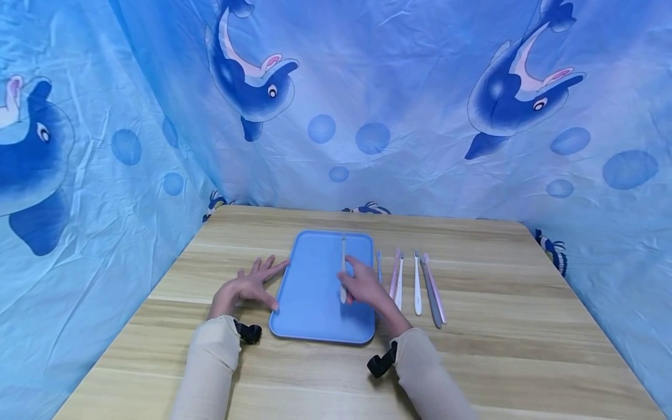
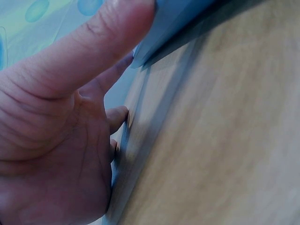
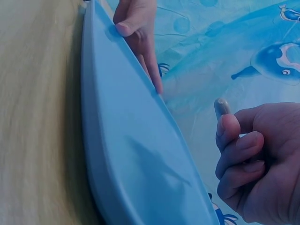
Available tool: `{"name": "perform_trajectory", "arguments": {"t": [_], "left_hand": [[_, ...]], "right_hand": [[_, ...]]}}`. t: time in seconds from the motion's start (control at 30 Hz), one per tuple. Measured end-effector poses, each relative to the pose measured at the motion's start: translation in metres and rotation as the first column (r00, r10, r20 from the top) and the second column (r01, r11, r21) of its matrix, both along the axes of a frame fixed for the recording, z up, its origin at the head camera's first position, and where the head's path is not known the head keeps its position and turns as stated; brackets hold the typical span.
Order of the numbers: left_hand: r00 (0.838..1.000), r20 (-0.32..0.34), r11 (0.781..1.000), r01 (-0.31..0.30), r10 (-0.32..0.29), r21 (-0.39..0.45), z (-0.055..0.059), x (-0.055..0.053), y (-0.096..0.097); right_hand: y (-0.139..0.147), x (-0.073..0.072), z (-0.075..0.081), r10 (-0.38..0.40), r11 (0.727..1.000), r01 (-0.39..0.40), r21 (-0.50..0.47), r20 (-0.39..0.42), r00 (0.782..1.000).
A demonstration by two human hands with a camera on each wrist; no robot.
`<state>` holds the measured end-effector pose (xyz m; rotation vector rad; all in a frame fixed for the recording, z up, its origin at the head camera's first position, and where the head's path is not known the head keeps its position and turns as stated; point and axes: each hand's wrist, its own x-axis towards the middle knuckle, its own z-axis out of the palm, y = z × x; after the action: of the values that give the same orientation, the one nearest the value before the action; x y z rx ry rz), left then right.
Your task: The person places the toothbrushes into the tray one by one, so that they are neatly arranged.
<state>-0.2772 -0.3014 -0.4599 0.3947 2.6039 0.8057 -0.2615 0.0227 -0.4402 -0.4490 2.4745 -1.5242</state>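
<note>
1. The right hand is holding a pale toothbrush, and its grip is clamping the handle with curled fingers.
2. The pale toothbrush is hanging over the right part of the blue tray, with one end pointing to the far side of the desk.
3. The left hand is touching the tray's left edge, and its grip is resting with thumb and fingers spread apart.
4. A blue toothbrush is lying just beside the tray's right edge.
5. Next, a pink toothbrush and a white toothbrush are lying close together.
6. Another white brush is lying between that pair and two more: a gray toothbrush and a light purple toothbrush.
7. A blue cloth with sea animals is hanging behind the desk.
</note>
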Motion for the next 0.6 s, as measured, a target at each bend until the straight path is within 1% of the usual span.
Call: {"name": "perform_trajectory", "arguments": {"t": [0.03,0.13,0.23,0.43,0.6], "left_hand": [[1.0,-0.003,1.0,0.001,-0.001,-0.003,-0.002,-0.001,-0.001],[1.0,-0.01,1.0,0.003,-0.003,-0.012,-0.004,-0.003,-0.002],[1.0,-0.005,1.0,0.005,-0.005,-0.018,-0.001,-0.001,-0.001],[1.0,0.002,1.0,0.013,-0.013,0.009,0.006,0.002,0.002],[1.0,0.001,1.0,0.011,-0.011,0.004,0.007,0.002,0.003]], "right_hand": [[-0.002,0.0,-0.001,0.004,1.0,-0.004,-0.001,-0.001,1.0],[-0.006,0.001,-0.002,0.006,1.0,-0.006,0.001,0.005,1.0],[-0.011,0.002,-0.003,0.01,1.0,-0.01,-0.006,0.008,1.0],[-0.021,0.003,-0.004,0.013,1.0,-0.013,-0.017,0.002,1.0],[-0.028,0.003,-0.006,0.027,0.999,-0.028,-0.032,-0.005,1.0]]}}
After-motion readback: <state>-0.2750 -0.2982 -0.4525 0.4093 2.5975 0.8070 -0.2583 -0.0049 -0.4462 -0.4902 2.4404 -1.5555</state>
